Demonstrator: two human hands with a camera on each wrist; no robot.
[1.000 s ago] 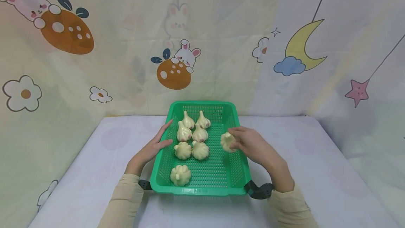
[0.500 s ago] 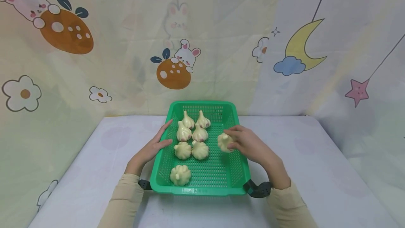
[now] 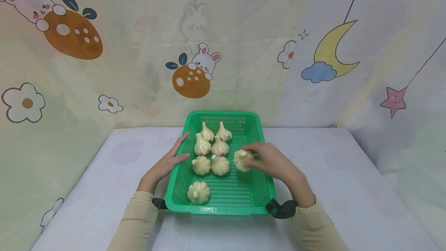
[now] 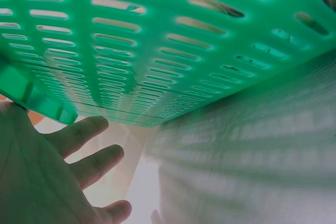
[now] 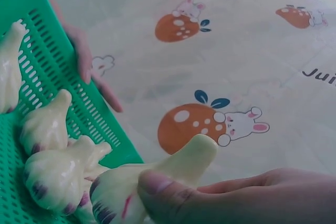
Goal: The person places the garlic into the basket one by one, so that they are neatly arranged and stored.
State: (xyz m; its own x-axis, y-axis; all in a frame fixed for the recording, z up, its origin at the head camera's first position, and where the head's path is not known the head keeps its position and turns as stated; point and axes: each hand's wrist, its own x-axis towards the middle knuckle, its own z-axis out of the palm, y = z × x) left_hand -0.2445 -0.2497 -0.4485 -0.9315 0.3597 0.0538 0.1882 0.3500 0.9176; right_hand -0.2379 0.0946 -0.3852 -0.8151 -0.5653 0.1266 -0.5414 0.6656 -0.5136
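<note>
My right hand (image 3: 275, 162) pinches a garlic bulb (image 3: 240, 161) between thumb and fingers, over the right part of a green plastic basket (image 3: 223, 210). Up close in the right wrist view, the thumb lies against that bulb's pale, purple-streaked side, its stem angled up and right. Six more bulbs stand in paired rows at the basket's left and back, among them a front-row bulb (image 3: 220, 165). A single bulb (image 3: 198, 193) sits in the near left corner. My left hand (image 3: 166, 164) rests on the left rim; the left wrist view shows straight, spread fingers (image 4: 97, 166) beside the slotted wall.
The basket stands on a table with a pale cloth (image 3: 132, 158). Behind it hangs a curtain (image 3: 244, 49) printed with rabbits, flowers and a moon. A black wrist camera (image 3: 282, 209) sits by the basket's near right corner.
My right hand has moved left and slightly nearer with the garlic bulb, bringing it from the right wall toward the paired bulbs. The left hand and basket have not visibly moved.
</note>
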